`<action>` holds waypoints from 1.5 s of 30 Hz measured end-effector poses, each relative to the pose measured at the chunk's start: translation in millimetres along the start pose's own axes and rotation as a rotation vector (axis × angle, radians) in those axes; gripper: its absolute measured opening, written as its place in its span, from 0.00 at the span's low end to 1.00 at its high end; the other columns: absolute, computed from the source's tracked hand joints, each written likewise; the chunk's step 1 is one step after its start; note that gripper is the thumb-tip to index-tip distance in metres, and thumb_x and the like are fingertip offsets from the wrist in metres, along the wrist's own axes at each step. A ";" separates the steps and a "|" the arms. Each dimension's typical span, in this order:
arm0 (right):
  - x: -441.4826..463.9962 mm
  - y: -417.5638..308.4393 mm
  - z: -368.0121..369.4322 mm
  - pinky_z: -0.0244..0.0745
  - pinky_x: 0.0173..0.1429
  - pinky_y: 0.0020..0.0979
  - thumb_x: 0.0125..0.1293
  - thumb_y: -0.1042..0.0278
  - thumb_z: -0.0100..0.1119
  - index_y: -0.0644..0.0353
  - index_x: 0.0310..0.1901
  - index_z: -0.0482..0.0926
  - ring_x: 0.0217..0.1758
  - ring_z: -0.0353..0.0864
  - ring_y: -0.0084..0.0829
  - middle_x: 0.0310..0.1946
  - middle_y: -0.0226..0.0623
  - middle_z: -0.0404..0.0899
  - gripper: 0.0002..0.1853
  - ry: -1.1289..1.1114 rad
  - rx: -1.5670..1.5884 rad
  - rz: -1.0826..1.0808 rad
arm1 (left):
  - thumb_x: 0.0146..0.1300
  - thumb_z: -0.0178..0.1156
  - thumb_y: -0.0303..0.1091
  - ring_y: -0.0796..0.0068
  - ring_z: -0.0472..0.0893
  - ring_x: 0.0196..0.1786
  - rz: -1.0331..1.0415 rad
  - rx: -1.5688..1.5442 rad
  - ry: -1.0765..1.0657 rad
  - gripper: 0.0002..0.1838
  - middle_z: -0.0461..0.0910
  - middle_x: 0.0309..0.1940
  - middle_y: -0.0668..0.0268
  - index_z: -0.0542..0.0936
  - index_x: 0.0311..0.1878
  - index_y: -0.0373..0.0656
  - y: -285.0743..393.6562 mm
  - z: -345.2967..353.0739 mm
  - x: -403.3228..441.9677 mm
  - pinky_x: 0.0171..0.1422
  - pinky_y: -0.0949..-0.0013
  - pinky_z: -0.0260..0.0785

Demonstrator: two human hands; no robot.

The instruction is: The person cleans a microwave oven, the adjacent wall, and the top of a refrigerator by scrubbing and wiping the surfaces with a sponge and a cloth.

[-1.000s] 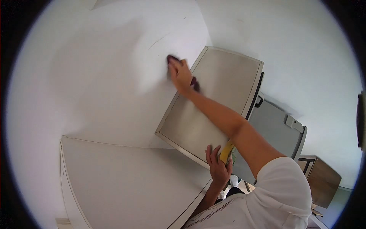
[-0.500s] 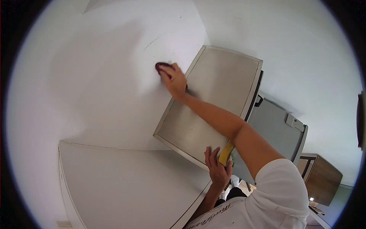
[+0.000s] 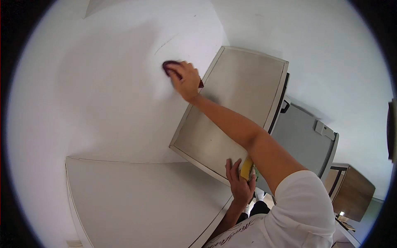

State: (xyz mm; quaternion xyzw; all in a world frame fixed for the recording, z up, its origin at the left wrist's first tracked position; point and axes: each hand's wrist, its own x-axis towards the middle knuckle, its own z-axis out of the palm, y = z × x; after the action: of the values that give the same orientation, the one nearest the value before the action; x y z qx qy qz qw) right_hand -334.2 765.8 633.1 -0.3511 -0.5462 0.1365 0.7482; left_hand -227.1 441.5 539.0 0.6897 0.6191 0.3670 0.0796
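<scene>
My right hand (image 3: 187, 82) is stretched far out against the white wall (image 3: 115, 91). Its fingers are wrapped round a dark red cloth (image 3: 167, 66), which is pressed to the wall just beyond the edge of a beige cabinet top (image 3: 235, 82). Some of the cloth also shows past the wrist side of the hand. Close to my body, my left hand (image 3: 241, 186) rests at the near edge of the cabinet top. Between its thumb and fingers is a yellow sponge (image 3: 246, 168) with a green side. My right forearm passes just above the sponge.
A white panel-like surface (image 3: 144, 202) fills the lower left. Right of the cabinet stands a grey appliance-like panel (image 3: 302, 136) with a black handle. A brown wooden cabinet (image 3: 353, 192) is at the far right. Thin dark scratches mark the wall above the cloth.
My right hand has slid a little up and left along the wall with the cloth. My left hand stays at the cabinet edge with the sponge. The view has shifted slightly.
</scene>
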 end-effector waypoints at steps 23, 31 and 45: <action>3.3 8.7 -2.6 0.73 0.48 0.31 0.57 0.71 0.64 0.57 0.40 0.81 0.40 0.79 0.34 0.37 0.35 0.79 0.08 -0.005 0.167 0.129 | 0.48 0.69 0.45 0.27 0.40 0.72 -0.168 0.382 -0.215 0.30 0.53 0.74 0.65 0.75 0.59 0.63 21.4 -6.8 6.5 0.55 0.15 0.23; 29.0 71.2 -7.3 0.72 0.48 0.37 0.61 0.68 0.59 0.54 0.42 0.80 0.41 0.78 0.39 0.38 0.37 0.79 0.08 0.136 -0.059 0.520 | 0.42 0.72 0.48 0.25 0.40 0.71 -0.243 0.427 -0.300 0.34 0.52 0.75 0.70 0.77 0.59 0.68 10.2 -8.2 3.0 0.47 0.17 0.47; 77.1 14.8 9.8 0.73 0.44 0.32 0.61 0.68 0.59 0.56 0.39 0.81 0.39 0.79 0.35 0.36 0.35 0.80 0.06 0.227 -0.076 0.198 | 0.38 0.73 0.55 0.22 0.51 0.66 -0.141 0.549 -0.197 0.43 0.52 0.74 0.74 0.70 0.63 0.75 -4.8 6.8 -6.6 0.40 0.18 0.55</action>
State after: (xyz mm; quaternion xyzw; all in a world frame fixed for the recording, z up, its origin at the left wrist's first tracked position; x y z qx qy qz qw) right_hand -312.3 825.4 680.3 -0.4445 -0.4256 0.1483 0.7742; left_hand -226.6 438.9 528.7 0.6731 0.7307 0.1109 -0.0249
